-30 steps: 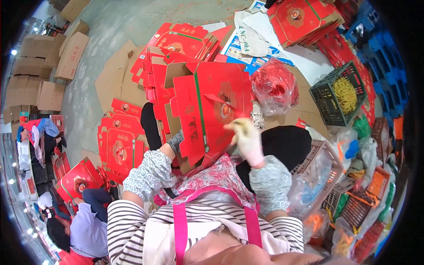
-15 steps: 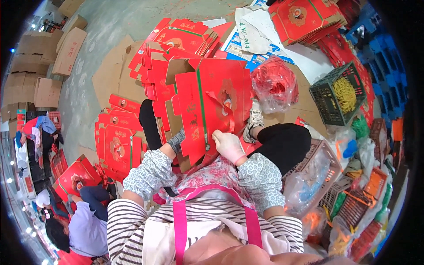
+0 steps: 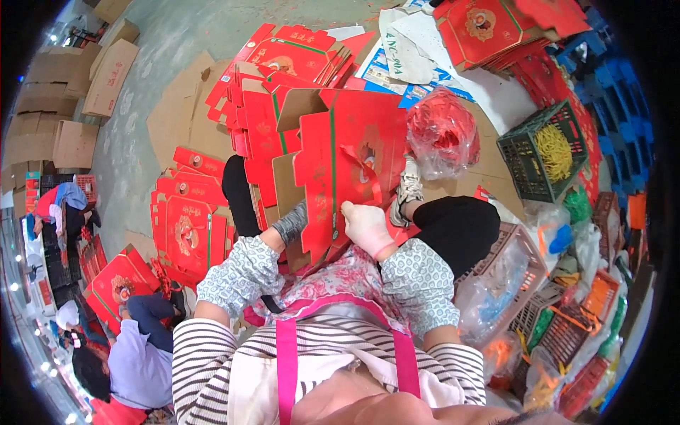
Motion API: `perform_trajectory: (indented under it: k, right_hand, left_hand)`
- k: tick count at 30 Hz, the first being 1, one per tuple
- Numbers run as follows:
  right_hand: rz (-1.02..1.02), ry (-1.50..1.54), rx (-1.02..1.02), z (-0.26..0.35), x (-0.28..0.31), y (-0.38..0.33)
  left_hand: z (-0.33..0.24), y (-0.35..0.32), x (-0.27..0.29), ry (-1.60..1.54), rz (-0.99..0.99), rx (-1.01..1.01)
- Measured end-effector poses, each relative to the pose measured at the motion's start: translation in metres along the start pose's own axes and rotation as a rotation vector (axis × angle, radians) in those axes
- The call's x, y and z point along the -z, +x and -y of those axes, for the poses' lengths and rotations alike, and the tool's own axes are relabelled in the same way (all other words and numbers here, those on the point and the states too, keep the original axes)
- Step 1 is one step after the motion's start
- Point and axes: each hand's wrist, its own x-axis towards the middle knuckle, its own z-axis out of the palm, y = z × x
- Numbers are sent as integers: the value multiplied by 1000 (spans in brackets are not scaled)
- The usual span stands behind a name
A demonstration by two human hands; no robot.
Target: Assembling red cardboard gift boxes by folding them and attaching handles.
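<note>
A red cardboard gift box (image 3: 386,113) with a green stripe and a gold-rimmed round picture stands partly folded between my knees, its brown inner flaps showing on the left. A red ribbon (image 3: 375,185) hangs loosely across its front. My left hand (image 3: 289,223), in a grey glove, reaches in behind the box's left flap, and its fingers are hidden. In a white glove, my right hand (image 3: 366,228) is closed against the lower front of the box, thumb and finger pinched together. Whatever lies in that pinch is too small to make out.
Flattened red boxes (image 3: 290,46) pile up ahead and left; another stack (image 3: 489,32) lies far right. Beside my shoe is a plastic bag of red material (image 3: 443,131). A green crate (image 3: 542,152) holds yellow cords. A co-worker (image 3: 142,361) sits at lower left.
The box has shifted slightly right and turned, showing more brown flap on its left. Both hands stay almost in place. At the far right stack, a red sheet now sits differently.
</note>
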Motion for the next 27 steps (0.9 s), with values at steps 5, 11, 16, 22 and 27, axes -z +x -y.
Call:
perform_trajectory:
  k: [5,11,16,22,27]
  right_hand:
    - [-9,-55,43,8,6,1]
    - [43,-17,-107,11,2,-3]
    - [-73,184,-148,-3,-7,-9]
    - [-31,148,-84,-2,-10,-4]
    - [60,223,-132,-1,-1,-7]
  left_hand:
    - [8,6,6,-73,26,-18]
    - [19,10,14,-158,61,-33]
    - [16,5,9,103,-28,-86]
    - [29,9,11,-25,-32,-85]
    - [24,9,12,941,-4,-448]
